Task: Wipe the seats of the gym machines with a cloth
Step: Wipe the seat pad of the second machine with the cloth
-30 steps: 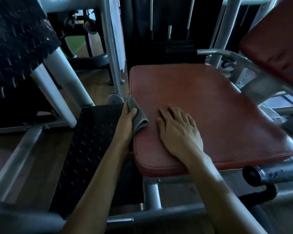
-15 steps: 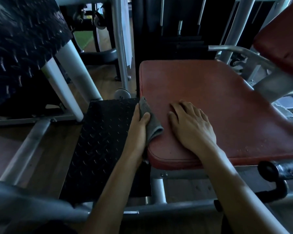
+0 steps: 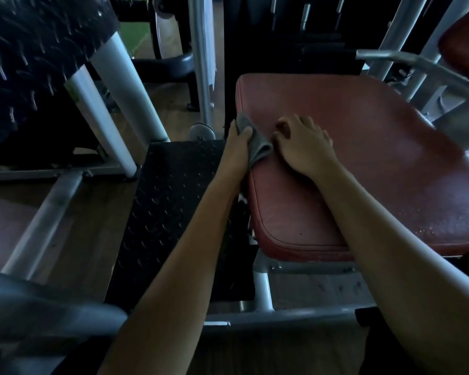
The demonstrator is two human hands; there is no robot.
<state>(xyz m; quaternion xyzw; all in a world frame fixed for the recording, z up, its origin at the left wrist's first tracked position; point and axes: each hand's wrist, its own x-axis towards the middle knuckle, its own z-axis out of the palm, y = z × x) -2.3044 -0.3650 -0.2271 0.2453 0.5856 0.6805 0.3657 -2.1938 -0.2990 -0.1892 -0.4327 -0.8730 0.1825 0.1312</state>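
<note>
Cloth (image 3: 257, 147) is gripped in our left hand (image 3: 237, 147) over the left edge of the seat (image 3: 363, 158), our right hand (image 3: 303, 147) resting empty and loosely bent beside it, so we should press firmly along that edge.

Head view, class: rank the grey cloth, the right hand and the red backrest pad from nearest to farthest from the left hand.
1. The grey cloth: gripped by the left hand at the left edge of the red seat.
2. The right hand: just right of the cloth, resting on the seat.
3. The red backrest pad: far upper right, beyond the seat.
</note>
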